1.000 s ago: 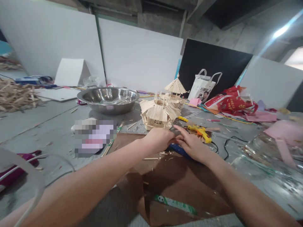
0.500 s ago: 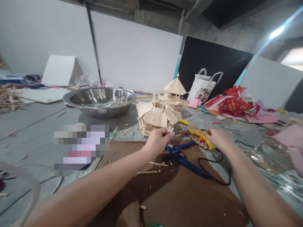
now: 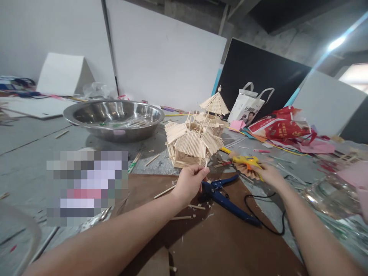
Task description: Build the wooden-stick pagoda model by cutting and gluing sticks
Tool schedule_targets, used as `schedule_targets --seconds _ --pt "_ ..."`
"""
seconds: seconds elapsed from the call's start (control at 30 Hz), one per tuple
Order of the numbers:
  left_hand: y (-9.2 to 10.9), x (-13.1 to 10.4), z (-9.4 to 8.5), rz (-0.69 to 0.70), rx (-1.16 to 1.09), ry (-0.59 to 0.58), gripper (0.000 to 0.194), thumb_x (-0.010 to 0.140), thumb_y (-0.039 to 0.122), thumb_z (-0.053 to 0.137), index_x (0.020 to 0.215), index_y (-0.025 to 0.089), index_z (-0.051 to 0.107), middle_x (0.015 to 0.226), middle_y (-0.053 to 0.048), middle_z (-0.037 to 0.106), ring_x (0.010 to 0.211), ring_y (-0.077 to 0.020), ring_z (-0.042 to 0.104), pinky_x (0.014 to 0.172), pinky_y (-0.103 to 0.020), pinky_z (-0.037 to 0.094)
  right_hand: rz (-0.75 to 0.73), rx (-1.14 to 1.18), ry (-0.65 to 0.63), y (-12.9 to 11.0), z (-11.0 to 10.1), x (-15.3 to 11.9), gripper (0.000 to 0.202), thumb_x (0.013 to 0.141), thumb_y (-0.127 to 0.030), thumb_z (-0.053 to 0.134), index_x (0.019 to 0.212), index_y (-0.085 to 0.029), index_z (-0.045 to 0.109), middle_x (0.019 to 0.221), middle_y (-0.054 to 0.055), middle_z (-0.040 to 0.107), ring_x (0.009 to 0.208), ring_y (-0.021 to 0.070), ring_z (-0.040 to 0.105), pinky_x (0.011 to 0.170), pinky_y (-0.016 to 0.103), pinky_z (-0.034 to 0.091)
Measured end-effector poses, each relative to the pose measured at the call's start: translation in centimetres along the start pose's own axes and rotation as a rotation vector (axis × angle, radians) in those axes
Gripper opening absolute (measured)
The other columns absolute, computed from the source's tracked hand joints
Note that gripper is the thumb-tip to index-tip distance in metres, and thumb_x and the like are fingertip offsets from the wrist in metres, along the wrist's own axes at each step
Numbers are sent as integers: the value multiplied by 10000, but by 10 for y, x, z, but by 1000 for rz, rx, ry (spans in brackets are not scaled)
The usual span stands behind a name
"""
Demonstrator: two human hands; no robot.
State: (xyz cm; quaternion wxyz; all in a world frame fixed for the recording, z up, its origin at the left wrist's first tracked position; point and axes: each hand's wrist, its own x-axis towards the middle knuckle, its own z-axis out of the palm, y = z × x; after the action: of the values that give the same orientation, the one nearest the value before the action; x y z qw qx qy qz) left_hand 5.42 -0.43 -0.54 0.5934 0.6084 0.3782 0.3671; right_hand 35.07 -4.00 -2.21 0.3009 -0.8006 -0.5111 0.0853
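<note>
My left hand [image 3: 189, 183] pinches a short wooden stick [image 3: 206, 163] upright between thumb and finger, just in front of a small pavilion model [image 3: 191, 143] built of thin sticks. At the right, my right hand [image 3: 268, 175] is closed on the handle of a yellow glue gun [image 3: 246, 160], whose nozzle points left toward the model. Under the gun lies a pleated tan paper piece [image 3: 247, 171]. Between my hands, blue-handled cutters [image 3: 230, 203] rest on a brown sheet [image 3: 218, 245]. Behind the pavilion stands a taller stick tower with a pointed roof [image 3: 215, 104].
A wide steel basin [image 3: 123, 132] sits at the back left. Loose sticks [image 3: 181, 218] lie on the brown sheet. A black cord [image 3: 267, 230] loops beside the cutters. Farther right are a white bag [image 3: 245, 107], a red bag [image 3: 283, 124] and clear plastic [image 3: 330, 195].
The view has shifted slightly. My right hand has drawn the glue gun a little to the right, away from my left hand. My left hand still pinches the short stick, now held more upright.
</note>
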Motion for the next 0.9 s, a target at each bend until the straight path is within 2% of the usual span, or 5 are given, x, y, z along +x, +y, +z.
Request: schedule_targets --seconds 0.13,0.33,0.57,0.73,0.9 --pt "0 1 1 -3 -5 -2 225 723 338 481 620 139 505 509 54 469 314 -29 347 324 -173 239 84 51 52 -11 -6 -4 322 643 -487 502 714 -181 573 559 33 595 520 195 550 468 296 397" --pt "1 -1 2 -9 -15 30 187 726 294 490 625 137 509 492 61 448 324 -29 351 332 -167 249 184 696 -216 -37 -7 -20 175 610 -276 582 730 -177 502 497 -5 577 435 147 538 461 285 445" --pt "1 -3 3 -40 -49 24 191 712 308 514 627 137 514 477 65 448 317 -27 354 321 -159 250 -81 753 -414 -94 -30 -32 320 619 -266 578 926 -174 561 463 -16 564 404 131 508 395 255 411" --pt "1 -1 1 -34 -89 45 198 699 305 529 614 127 516 467 62 451 314 -21 341 321 -155 238 -369 807 -301 -138 -27 -47 217 620 -231 600 836 -234 604 752 10 617 402 69 454 393 241 400" --pt "0 0 0 -39 -128 53 198 686 312 540 613 129 519 463 61 451 315 -24 343 325 -161 234 -398 651 -268 -137 -16 -58 179 677 -275 577 844 -214 597 768 22 606 479 90 484 414 237 419"
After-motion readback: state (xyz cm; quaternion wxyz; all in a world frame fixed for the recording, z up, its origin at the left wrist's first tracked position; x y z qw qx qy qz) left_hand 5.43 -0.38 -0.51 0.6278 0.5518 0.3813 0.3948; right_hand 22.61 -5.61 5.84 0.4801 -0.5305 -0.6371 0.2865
